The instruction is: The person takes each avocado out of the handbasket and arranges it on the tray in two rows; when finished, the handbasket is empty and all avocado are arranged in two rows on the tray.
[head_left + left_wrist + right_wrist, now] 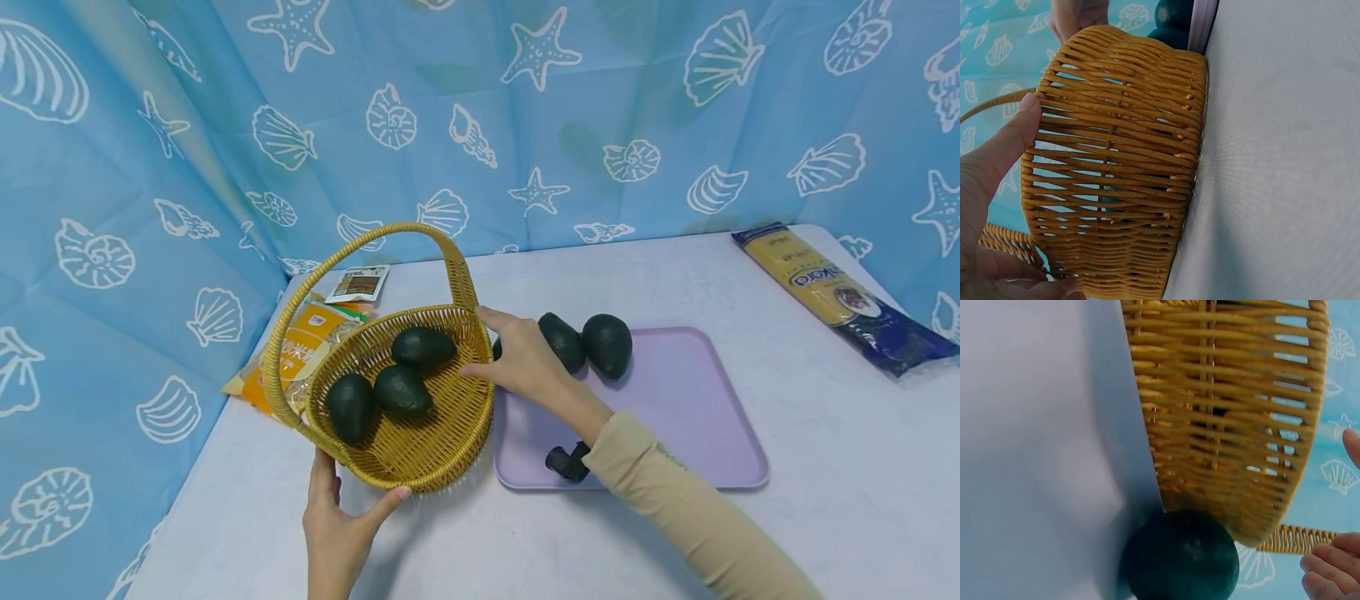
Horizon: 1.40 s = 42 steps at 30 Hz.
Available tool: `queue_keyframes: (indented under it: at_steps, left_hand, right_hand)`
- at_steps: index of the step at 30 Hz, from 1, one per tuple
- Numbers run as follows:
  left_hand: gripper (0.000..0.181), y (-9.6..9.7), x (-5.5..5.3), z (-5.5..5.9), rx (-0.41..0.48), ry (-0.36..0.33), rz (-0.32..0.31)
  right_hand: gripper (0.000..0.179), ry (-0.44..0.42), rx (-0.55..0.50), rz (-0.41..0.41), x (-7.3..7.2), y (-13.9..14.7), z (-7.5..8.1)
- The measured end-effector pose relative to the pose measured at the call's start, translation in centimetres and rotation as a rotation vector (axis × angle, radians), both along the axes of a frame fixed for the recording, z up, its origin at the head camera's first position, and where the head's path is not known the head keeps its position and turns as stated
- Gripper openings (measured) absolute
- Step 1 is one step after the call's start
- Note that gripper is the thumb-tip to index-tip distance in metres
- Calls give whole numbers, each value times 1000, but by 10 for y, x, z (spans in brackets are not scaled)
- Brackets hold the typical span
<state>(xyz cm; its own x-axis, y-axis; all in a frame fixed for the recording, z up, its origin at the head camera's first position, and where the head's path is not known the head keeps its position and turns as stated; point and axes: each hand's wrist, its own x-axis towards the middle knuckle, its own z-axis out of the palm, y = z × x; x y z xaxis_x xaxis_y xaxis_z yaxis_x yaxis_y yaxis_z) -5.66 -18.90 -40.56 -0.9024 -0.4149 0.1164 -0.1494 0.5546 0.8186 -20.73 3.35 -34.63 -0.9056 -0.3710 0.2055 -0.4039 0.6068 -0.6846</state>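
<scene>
The left grip holds the basket on its near side, thumb on the rim and fingers by one foot of the handle. The right grip is wide, its fingers by the handle's other foot and its thumb over the basket's inside. Three avocados lie in the basket, left of the right grip and beyond the left one. More avocados sit just right of the right grip, at the far left corner of the tray, partly hidden by it. On the worktop, an orange bag and a small packet lie beyond the left grip; a blue bag lies well to the right grip's right.
</scene>
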Motion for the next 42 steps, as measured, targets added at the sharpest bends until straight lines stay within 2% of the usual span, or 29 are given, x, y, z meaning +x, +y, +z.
queue_keyframes:
  at_steps: [10, 25, 33, 37, 42]
  left_hand:
    - [120, -1, 0, -1, 19, 0, 3]
    - [120, -1, -1, 0, 20, -10, -4]
    - [119, -1, 1, 0, 20, -4, -14]
    - [118, -1, 1, 0, 14, 16, -13]
    - [119, -1, 1, -1, 15, 2, -11]
  right_hand:
    - [85, 19, 14, 31, 3, -17, -4]
    - [80, -11, 27, 84, 9, -47, -11]
    - [77, -22, 47, 126, 8, -64, -23]
    - [79, -11, 59, 136, 7, -70, -26]
    - [83, -18, 90, 132, 5, -77, -27]
